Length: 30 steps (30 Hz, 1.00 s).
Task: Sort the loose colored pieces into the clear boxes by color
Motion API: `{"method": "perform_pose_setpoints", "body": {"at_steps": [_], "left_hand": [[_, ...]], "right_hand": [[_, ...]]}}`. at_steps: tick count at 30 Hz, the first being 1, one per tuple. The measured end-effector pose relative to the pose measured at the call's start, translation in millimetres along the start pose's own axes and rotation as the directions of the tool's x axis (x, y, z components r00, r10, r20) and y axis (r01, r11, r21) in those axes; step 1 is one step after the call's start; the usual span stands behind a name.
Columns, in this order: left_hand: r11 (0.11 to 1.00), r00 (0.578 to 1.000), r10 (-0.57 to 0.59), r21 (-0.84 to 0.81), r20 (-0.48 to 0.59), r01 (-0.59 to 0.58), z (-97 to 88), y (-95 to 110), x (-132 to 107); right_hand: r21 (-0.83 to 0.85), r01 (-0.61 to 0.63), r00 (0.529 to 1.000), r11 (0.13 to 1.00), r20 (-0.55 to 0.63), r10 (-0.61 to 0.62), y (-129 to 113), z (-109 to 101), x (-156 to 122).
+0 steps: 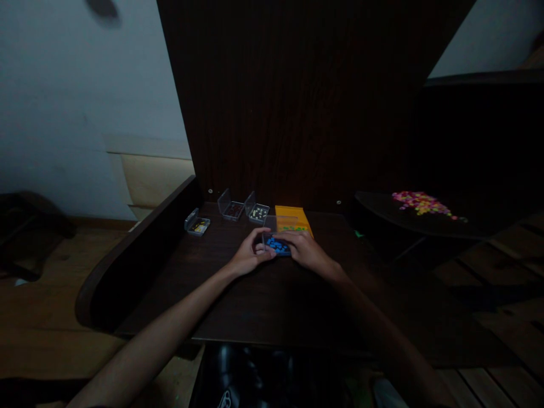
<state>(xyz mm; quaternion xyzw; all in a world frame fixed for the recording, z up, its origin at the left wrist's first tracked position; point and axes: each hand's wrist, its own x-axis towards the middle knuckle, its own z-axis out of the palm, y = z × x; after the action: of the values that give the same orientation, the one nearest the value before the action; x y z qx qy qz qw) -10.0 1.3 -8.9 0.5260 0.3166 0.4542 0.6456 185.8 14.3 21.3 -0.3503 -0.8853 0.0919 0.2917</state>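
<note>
A clear plastic box [278,253] with several small blue pieces [276,245] in it is between my hands, its see-through lid raised at the back. My left hand [251,252] grips the box's left side, thumb at the front and fingers curled behind. Over the right side lies my right hand [306,249], its fingers reaching across the box and partly hiding the blue pieces. Whether those fingertips hold a piece cannot be made out. Just behind the box, a yellow tray [292,212] bears some green pieces [294,229].
Open clear boxes stand behind and left: one with pale pieces [258,213], one with dark pieces [233,210], one with yellowish pieces [198,226]. Pink and yellow pieces [423,204] are heaped on a dark surface at right. A raised wooden side [140,255] edges the tabletop's left.
</note>
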Motion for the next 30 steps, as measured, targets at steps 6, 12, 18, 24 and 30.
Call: {"method": "perform_pose_setpoints", "body": {"at_steps": [6,12,18,24,30], "left_hand": [[0.999,0.998,0.039,0.021,-0.052,-0.038,-2.4,4.2,-0.5],[0.994,0.983,0.112,0.001,-0.144,-0.113,-10.6,5.0,0.9],[0.991,0.986,0.132,0.052,-0.104,-0.127,-16.0,14.8,-8.6],[0.988,0.974,0.127,0.116,-0.186,-0.107,-32.6,19.1,-26.8],[0.991,0.995,0.087,0.104,-0.056,-0.081,-39.4,9.1,-35.1]], "right_hand": [[0.020,0.066,0.986,0.998,-0.157,-0.063,3.2,-12.7,-7.7],[0.041,-0.017,0.893,0.999,-0.448,0.034,10.7,-10.9,-23.2],[0.216,-0.146,0.855,0.965,-0.463,0.233,18.5,8.1,-41.5],[0.269,-0.178,0.879,0.947,-0.390,0.276,17.8,15.4,-42.9],[0.394,-0.151,0.947,0.906,-0.205,0.247,15.6,26.8,-43.9]]}}
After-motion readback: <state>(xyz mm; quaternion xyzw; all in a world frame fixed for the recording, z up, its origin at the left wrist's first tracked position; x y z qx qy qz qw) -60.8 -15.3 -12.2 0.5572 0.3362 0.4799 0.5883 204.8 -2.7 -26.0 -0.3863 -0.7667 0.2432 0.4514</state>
